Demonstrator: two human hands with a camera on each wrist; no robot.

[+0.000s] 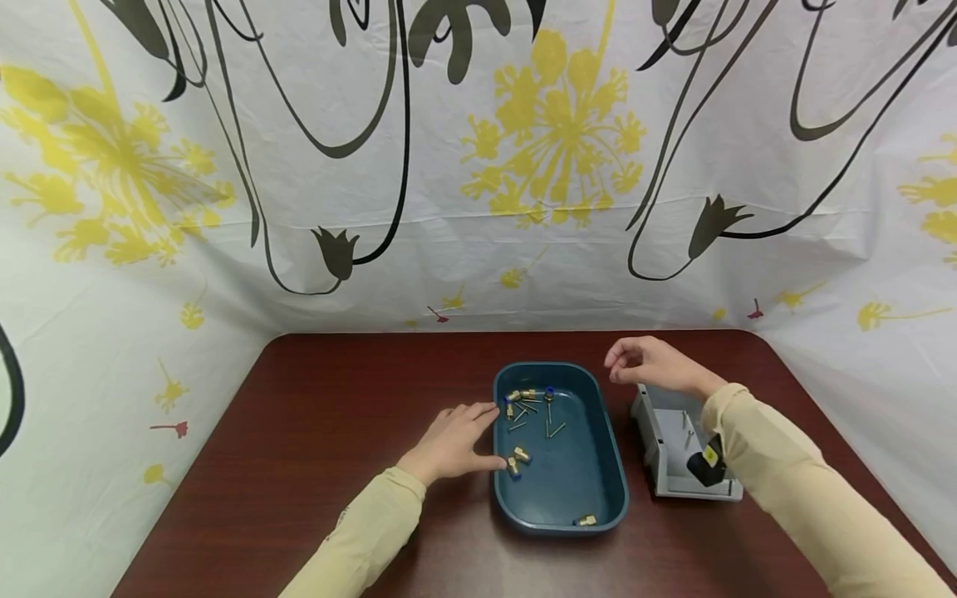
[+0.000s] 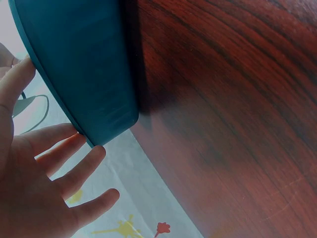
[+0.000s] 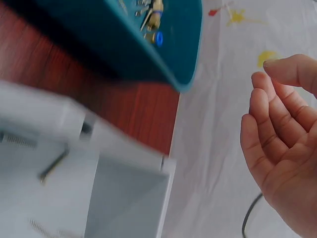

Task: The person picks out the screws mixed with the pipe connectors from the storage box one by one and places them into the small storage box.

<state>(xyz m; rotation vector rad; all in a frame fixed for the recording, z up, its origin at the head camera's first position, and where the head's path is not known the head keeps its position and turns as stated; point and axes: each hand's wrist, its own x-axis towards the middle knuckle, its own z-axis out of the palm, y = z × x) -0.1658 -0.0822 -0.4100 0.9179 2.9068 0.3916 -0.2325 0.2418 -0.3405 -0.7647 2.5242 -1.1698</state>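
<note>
Flower-printed cloth [image 1: 449, 183] hangs behind a dark-red table [image 1: 336, 399]. From the head, the person's left hand [image 1: 453, 443] touches a blue tray [image 1: 576, 482] holding screws [image 1: 557, 429] and brass fittings [image 1: 522, 454]; the right hand [image 1: 658, 364] hovers near a gray box [image 1: 673, 465]. The left wrist shows spread fingers against the tray, grasping nothing. The right wrist shows loosely bent fingers, visibly holding nothing.

Two hands [image 1: 456, 440] [image 1: 661, 365], one tray [image 1: 579, 448], one box [image 1: 655, 444]
</note>
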